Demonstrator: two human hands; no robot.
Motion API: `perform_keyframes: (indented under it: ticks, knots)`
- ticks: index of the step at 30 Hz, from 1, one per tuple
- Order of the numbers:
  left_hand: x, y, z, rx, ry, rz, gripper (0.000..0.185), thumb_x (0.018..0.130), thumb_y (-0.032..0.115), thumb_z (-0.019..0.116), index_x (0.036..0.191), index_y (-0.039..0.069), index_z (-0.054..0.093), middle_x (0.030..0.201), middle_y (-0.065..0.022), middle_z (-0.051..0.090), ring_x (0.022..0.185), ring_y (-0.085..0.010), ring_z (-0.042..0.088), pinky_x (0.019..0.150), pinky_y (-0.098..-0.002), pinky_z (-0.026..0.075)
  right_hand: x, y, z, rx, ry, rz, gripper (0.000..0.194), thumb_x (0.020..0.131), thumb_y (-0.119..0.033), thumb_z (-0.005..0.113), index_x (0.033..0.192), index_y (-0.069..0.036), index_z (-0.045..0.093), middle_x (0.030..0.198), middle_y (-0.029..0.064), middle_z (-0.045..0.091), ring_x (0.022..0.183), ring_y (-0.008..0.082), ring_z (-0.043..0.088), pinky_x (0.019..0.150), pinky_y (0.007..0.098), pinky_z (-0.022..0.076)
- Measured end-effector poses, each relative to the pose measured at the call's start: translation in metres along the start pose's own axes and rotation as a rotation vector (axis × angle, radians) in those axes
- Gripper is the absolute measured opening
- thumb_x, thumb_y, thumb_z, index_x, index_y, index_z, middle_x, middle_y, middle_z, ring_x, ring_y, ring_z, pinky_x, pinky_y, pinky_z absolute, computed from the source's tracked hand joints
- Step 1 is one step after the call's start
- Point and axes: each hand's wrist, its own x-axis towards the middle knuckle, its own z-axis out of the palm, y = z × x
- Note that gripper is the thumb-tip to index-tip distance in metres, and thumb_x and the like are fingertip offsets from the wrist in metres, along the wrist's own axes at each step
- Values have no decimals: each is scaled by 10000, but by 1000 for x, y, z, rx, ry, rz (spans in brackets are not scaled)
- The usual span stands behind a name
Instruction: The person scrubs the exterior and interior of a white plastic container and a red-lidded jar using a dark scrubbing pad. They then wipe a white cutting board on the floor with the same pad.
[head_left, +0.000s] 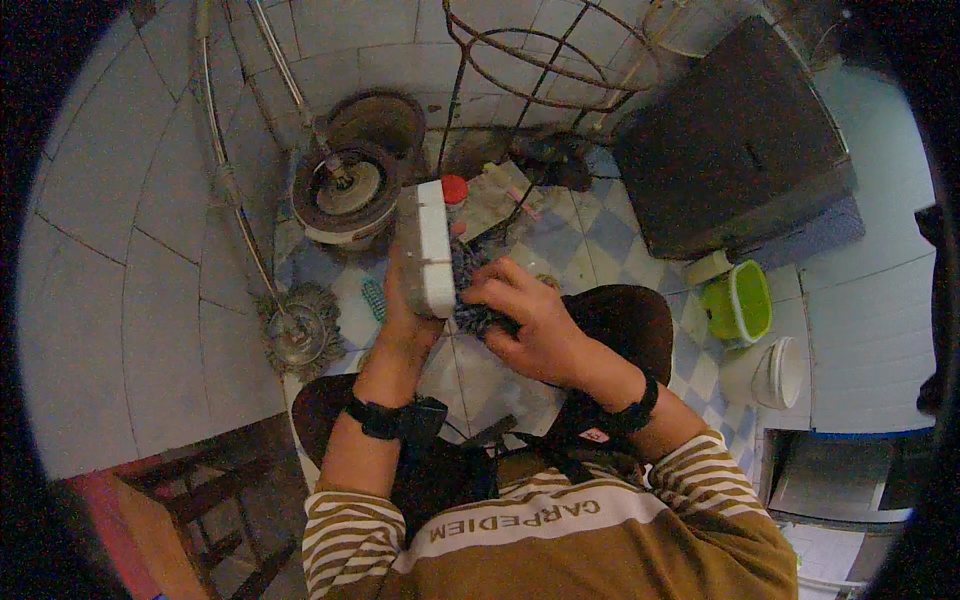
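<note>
In the head view my left hand (409, 307) grips a white and grey plastic container (435, 251), which stands on edge with its narrow white side towards the camera. My right hand (532, 322) is closed around a dark grey shaggy cloth (472, 292), held against or close beside the container's right side. The fingers of my left hand are mostly hidden behind the container. Just beyond it a round red cap or lid (454, 189) shows. What lies inside the container cannot be seen.
A spin mop bucket (352, 232) and a mop head (300, 334) are on the left. A rusty wire stand (454, 97) rises ahead. On the right are a big dark box (735, 142), a green bin (757, 300) and a white bucket (787, 375). A teal brush (373, 298) lies on the tiles.
</note>
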Motion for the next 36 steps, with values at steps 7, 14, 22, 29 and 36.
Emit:
perform_keyframes:
  ticks: [7, 14, 22, 29, 36]
  knots:
    - [-6, 23, 27, 184, 162, 10, 719, 1005, 679, 352, 1377, 98, 553, 1203, -127, 697, 957, -242, 708, 822, -410, 607, 5, -17, -25, 252, 388, 161, 437, 718, -31, 595, 1153, -37, 639, 1075, 146, 603, 1001, 295, 612, 876, 377, 512]
    - [-13, 18, 29, 131, 141, -66, 780, 1002, 729, 296, 1439, 120, 509, 1329, -101, 636, 1202, -268, 630, 1037, -426, 498, 6, -31, 0, -242, 150, 19, 537, 707, 3, 688, 1226, -132, 657, 1131, 194, 578, 963, 411, 638, 819, 449, 554]
    - [-9, 34, 25, 104, 220, 98, 700, 995, 639, 488, 1459, 115, 472, 1406, -92, 571, 1283, -256, 564, 1057, -460, 486, -6, 25, 0, -23, 220, 434, 466, 813, 3, 612, 1272, -67, 644, 1156, 155, 642, 1049, 315, 652, 897, 363, 533]
    - [8, 32, 19, 81, 261, 26, 664, 960, 436, 677, 1471, 78, 448, 1337, -80, 595, 1268, -254, 564, 1067, -430, 467, 5, 13, -36, 418, 554, 292, 425, 874, -14, 558, 1292, -32, 635, 1202, 83, 649, 1120, 178, 592, 999, 323, 462]
    - [-2, 28, 30, -44, -24, -72, 603, 1036, 472, 511, 1507, 106, 424, 1482, -111, 522, 1332, -307, 533, 1134, -471, 422, 37, -6, -14, -298, 118, -122, 575, 730, -5, 621, 1297, -99, 649, 1459, 216, 489, 1365, 458, 444, 1167, 506, 346]
